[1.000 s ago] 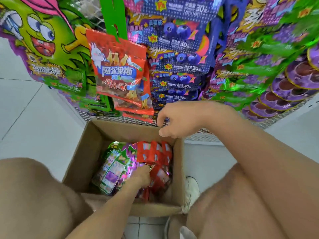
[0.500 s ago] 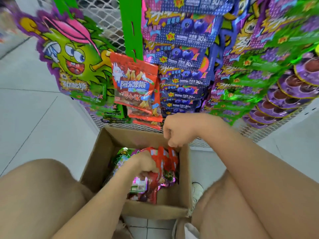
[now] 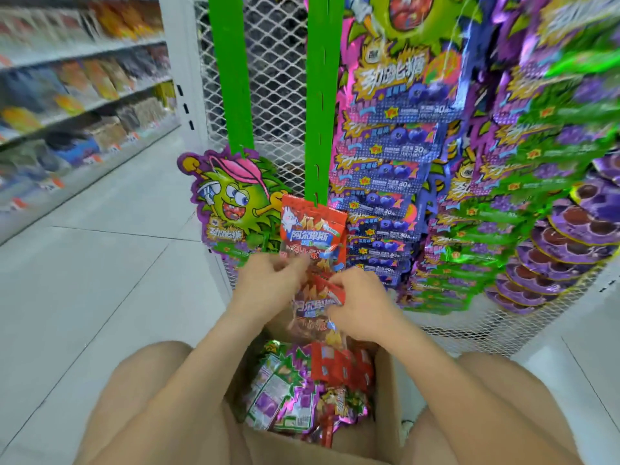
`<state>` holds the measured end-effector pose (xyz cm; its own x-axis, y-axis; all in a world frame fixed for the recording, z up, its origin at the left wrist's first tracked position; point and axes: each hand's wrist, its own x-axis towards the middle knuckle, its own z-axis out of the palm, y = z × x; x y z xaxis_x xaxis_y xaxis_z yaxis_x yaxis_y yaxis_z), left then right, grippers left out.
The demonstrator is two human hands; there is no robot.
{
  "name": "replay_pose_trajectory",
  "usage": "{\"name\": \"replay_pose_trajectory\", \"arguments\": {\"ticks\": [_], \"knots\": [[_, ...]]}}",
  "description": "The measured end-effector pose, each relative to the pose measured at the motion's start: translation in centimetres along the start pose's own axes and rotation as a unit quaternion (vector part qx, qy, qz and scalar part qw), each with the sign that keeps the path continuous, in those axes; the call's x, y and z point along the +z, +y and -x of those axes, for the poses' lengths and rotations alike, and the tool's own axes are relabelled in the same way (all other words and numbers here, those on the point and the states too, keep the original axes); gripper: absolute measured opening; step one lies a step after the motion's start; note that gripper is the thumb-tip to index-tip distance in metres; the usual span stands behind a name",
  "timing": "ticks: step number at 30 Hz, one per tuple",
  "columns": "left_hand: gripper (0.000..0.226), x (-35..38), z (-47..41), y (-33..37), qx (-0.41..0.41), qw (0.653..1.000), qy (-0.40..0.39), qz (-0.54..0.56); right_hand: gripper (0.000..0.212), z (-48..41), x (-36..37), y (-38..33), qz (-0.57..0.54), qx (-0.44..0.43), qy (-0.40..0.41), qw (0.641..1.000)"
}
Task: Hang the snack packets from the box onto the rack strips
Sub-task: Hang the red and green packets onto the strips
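I am looking down at pale grey floor tiles (image 3: 100, 290), thin dark joints running across them. Shop shelving (image 3: 84, 54) is standing along my left, blurred and packed with goods, orange price tags (image 3: 53, 183) lining its edges. A white mesh panel (image 3: 278, 78) is rising ahead beside a white slotted upright (image 3: 186, 62). Even, bright light is falling everywhere

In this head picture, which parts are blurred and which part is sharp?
Head view: the shelves at left and the purple-green packets at right are smeared; the hanging red packet in the centre is sharpest, its print readable; the held red packet between left hand and right hand is soft.
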<state>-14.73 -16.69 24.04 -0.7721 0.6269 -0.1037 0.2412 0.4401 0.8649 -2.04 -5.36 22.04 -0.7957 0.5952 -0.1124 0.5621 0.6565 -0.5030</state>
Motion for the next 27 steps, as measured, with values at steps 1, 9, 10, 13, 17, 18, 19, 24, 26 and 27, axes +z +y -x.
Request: {"name": "replay_pose_trajectory", "arguments": {"ticks": [1, 9, 10, 13, 17, 18, 19, 24, 26, 27], "knots": [[0.033, -0.5, -0.1, 0.8, 0.057, 0.996, 0.065, -0.030, 0.036, -0.1, -0.5, 0.2, -0.040, -0.001, 0.022, 0.999], [0.054, -2.6, -4.7, 7.3, 0.213, 0.976, 0.025, 0.045, 0.029, -1.5, -2.8, -1.1, -0.325, -0.086, 0.270, 0.903], [0.049, -2.7, -5.2, 8.0, 0.199, 0.977, 0.011, 0.078, 0.032, -1.9, -3.2, -1.4, -0.320, -0.091, 0.294, 0.896], [0.039, -3.0, -5.9, 9.6, 0.151, 0.982, 0.005, 0.111, 0.045, -2.9, -5.0, -2.5, -0.308, -0.096, 0.353, 0.878], [0.058, -3.4, -6.4, 9.7, 0.116, 0.982, -0.025, 0.147, 0.053, -4.4, -6.1, -3.7, -0.299, -0.092, 0.389, 0.867], [0.055, -3.4, -6.5, 9.6, 0.120, 0.981, -0.032, 0.149, 0.053, -4.5, -6.2, -4.0, -0.300, -0.088, 0.391, 0.866], [0.045, -3.4, -6.6, 9.4, 0.129, 0.980, -0.035, 0.149, 0.055, -4.6, -6.2, -4.3, -0.296, -0.085, 0.394, 0.866], [0.034, -3.7, -6.4, 9.3, 0.146, 0.974, -0.066, 0.162, 0.058, -4.8, -6.0, -4.7, -0.297, -0.065, 0.376, 0.875], [0.035, -3.9, -6.1, 9.5, 0.149, 0.975, -0.073, 0.148, 0.059, -4.8, -6.0, -4.8, -0.289, -0.057, 0.369, 0.882], [0.034, -4.1, -6.0, 9.6, 0.150, 0.976, -0.071, 0.142, 0.060, -4.7, -6.0, -4.9, -0.285, -0.053, 0.369, 0.883]]}}
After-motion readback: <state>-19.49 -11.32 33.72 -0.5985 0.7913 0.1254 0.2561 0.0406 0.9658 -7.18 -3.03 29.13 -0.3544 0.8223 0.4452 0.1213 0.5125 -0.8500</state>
